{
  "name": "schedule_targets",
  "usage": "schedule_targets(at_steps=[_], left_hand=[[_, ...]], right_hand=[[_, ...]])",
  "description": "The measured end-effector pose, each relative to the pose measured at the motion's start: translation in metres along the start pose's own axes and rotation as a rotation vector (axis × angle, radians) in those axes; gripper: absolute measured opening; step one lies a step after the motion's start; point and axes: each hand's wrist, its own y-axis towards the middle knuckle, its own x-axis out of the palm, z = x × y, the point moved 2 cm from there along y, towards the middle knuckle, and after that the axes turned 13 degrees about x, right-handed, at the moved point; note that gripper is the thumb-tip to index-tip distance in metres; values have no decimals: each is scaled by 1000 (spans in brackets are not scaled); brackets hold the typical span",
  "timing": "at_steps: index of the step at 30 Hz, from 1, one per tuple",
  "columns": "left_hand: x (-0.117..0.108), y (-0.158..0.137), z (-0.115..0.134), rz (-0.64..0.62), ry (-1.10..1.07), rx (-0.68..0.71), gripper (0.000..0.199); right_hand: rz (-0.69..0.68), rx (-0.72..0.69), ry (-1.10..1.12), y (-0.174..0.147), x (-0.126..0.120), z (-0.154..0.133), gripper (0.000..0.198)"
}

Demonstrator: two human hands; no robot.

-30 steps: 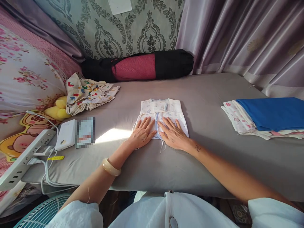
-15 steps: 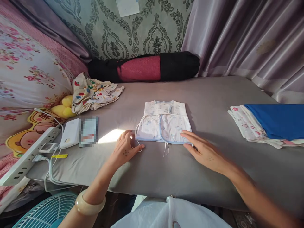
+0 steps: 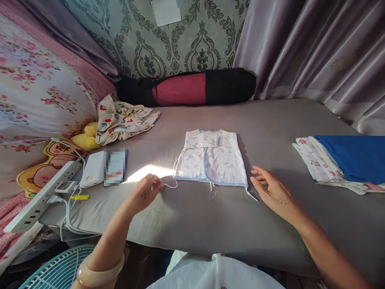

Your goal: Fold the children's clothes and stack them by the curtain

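The left hand (image 3: 144, 193) pinches a white string (image 3: 171, 187) at its fingertips; the right hand (image 3: 276, 196), fingers loosely parted, holds nothing. The shirt (image 3: 213, 159) lies flat between both hands' fingertips, where a hard tug on the string could pull it askew.

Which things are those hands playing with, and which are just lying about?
Being handled:
white garment, beside the open right hand
white tie, pinched in the left hand

Seem to be just lying about:
rolled bag
crumpled cloth
folded blue cloth
power strip
teal fan
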Motion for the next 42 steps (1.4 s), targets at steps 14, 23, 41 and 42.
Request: schedule_targets(at_steps=[14, 23, 41, 42], left_hand=[[-16, 63, 79, 338, -49, 245, 37], [17, 59, 28, 45, 58, -121, 30], [20, 47, 41, -53, -439, -123, 43], [20, 46, 41, -48, -434, -130, 43]], right_hand=[[41, -16, -29, 8, 2, -2, 43], [-17, -9, -21, 7, 1, -12, 40], [-274, 20, 147, 7, 6, -16, 39], [-289, 23, 164, 8, 6, -15, 40]])
